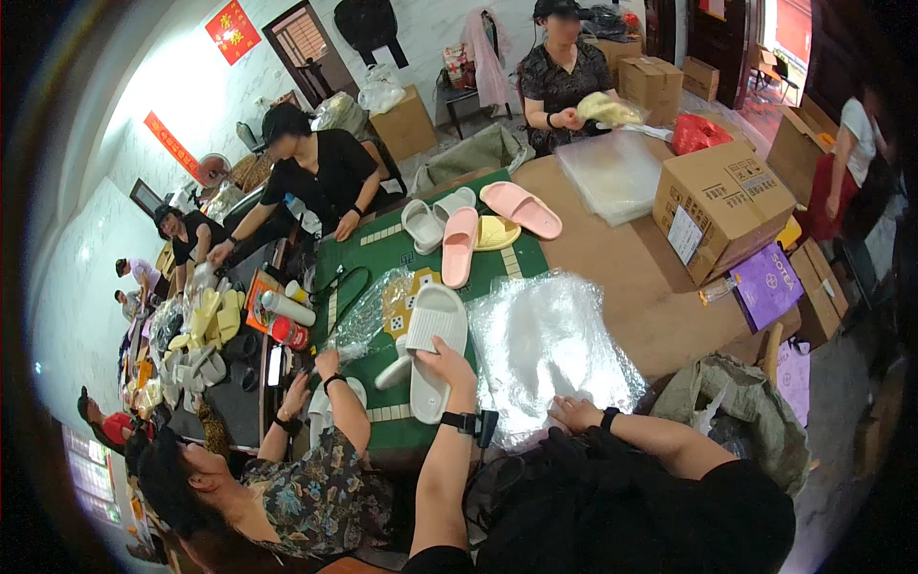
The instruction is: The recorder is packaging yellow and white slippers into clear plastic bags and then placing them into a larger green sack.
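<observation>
My left hand (446, 364) is closed around a white slide slipper (438, 320), holding it upright over the green mat (382, 253). Another white part (393, 373) juts out to its left; whether it belongs to a second slipper I cannot tell. My right hand (577, 414) lies at the near edge of a pile of clear plastic bags (545, 335), its fingers curled on the film. Beyond them lie pink slippers (521, 209), a yellow slipper (496, 232) and grey-white slippers (423, 225).
At my left a co-worker's hands (330, 364) are near another white slipper (322, 407). A cardboard box (722, 210) and more clear bags (610, 177) stand on the brown tabletop (622, 258). An open woven sack (736, 407) is at my right. Other people work around the tables.
</observation>
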Motion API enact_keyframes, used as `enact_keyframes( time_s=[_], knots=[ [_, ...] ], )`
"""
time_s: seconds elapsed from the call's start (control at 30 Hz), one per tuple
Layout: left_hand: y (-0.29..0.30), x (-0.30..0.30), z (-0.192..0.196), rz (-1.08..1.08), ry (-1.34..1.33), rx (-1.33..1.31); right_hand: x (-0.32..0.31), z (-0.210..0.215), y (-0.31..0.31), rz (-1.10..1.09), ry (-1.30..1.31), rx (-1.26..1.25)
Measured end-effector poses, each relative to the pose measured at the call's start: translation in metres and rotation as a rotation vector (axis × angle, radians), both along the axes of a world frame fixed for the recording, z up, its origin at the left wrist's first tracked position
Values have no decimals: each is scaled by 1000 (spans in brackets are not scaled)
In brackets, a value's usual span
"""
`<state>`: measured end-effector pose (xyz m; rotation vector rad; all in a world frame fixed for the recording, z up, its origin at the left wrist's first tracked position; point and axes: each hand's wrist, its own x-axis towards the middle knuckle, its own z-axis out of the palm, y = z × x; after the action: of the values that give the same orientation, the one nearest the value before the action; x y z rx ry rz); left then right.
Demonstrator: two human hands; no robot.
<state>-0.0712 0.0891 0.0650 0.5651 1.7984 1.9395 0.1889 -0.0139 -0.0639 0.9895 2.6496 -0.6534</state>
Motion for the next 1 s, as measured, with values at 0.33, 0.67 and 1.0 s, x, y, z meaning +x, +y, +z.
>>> enact_keyframes(
  time_s=[0.33, 0.67, 1.0],
  knots=[
    [-35, 143, 30, -644, -172, 203, -7, 11, 8, -38, -8, -74],
    [-80, 139, -56, -1465, 434, -484, -4, 45, 17, -44, -299, -326],
    [-135, 104, -82, -1446, 1085, -655, -27, 88, 53, -427, 211, -27]
  ],
)
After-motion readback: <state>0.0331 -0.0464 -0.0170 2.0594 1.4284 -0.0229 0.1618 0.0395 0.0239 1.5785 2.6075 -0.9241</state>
